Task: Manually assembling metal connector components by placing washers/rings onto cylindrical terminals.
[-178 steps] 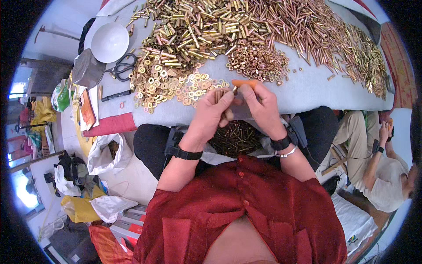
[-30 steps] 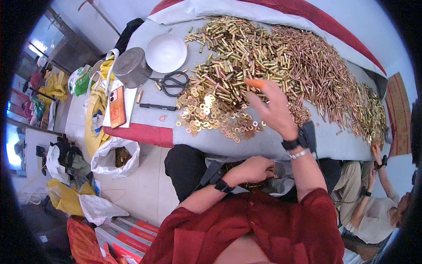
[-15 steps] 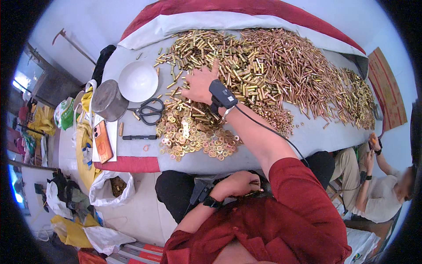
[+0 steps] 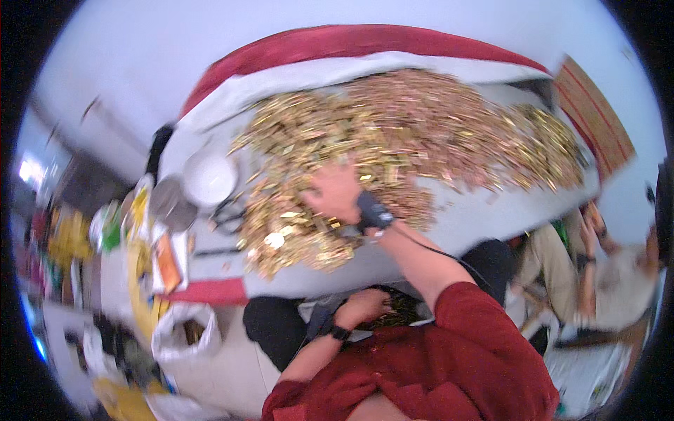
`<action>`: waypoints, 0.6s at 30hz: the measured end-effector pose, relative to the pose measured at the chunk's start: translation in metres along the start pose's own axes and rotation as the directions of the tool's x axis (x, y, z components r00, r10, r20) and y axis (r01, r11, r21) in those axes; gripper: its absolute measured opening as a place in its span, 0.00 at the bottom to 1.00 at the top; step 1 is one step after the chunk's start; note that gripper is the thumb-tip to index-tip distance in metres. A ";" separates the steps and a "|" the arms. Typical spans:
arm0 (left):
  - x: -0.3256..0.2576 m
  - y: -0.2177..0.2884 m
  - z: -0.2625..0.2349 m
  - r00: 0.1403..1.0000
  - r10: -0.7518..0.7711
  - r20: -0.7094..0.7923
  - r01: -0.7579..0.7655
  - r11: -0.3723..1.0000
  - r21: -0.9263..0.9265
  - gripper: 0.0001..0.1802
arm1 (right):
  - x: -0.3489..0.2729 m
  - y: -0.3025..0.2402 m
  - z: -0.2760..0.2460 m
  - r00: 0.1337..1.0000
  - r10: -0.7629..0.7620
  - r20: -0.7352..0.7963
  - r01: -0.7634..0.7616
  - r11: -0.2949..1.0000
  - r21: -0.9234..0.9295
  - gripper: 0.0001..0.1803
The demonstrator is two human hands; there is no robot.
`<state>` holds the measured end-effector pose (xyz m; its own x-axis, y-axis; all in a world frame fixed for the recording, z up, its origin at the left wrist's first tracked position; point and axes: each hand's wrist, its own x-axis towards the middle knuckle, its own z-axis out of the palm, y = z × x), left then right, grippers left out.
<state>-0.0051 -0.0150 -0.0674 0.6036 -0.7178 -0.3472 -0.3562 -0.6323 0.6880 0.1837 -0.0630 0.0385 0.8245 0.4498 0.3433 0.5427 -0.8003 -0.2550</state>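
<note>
Two hands work apart: the right hand (image 4: 335,193) reaches out flat onto the heap of brass pieces (image 4: 393,147) covering the grey tabletop (image 4: 477,217), its grip blurred, so I cannot tell whether it holds any. The left hand (image 4: 364,306) rests curled in the lap at 6 o'clock, over more brass pieces. A white bowl (image 4: 207,179) sits at 9 o'clock.

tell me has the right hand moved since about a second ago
Yes. The right hand has reached farther out over the brass pile and leftward toward the white bowl.
</note>
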 end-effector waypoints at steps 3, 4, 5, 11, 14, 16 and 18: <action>0.000 0.006 -0.016 0.999 0.000 0.054 0.001 1.000 -0.020 0.17 | -0.014 -0.001 0.021 0.894 -0.118 -0.433 0.197 0.970 0.140 0.32; -0.003 0.000 -0.021 0.972 -0.175 0.157 0.161 0.982 0.099 0.18 | -0.018 -0.016 0.001 0.911 -0.146 -0.386 0.265 0.924 0.277 0.33; -0.006 -0.005 -0.019 0.990 -0.116 0.077 0.114 0.993 0.030 0.20 | -0.022 -0.017 -0.018 0.903 -0.194 -0.383 0.307 0.916 0.260 0.31; 0.006 -0.048 0.005 0.973 -0.078 0.218 0.067 0.996 0.057 0.19 | -0.111 0.035 -0.079 0.884 -0.239 -0.401 0.363 0.892 0.269 0.27; 0.018 -0.041 0.012 0.952 -0.118 0.281 0.088 0.989 0.119 0.18 | -0.146 0.059 -0.072 0.825 -0.210 -0.525 0.387 0.886 0.255 0.26; 0.015 -0.040 0.013 0.946 -0.171 0.277 0.133 0.980 0.150 0.18 | -0.148 0.060 -0.054 0.808 -0.165 -0.565 0.374 0.885 0.276 0.25; 0.015 -0.038 0.017 0.938 -0.214 0.271 0.172 0.970 0.171 0.18 | -0.148 0.067 -0.050 0.822 -0.164 -0.545 0.396 0.853 0.340 0.22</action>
<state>0.0058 -0.0071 -0.1093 0.4491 -0.6176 -0.6457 -0.3639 -0.7864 0.4991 0.0898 -0.2026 0.0158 0.5015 0.2848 0.8169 0.8438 -0.3696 -0.3891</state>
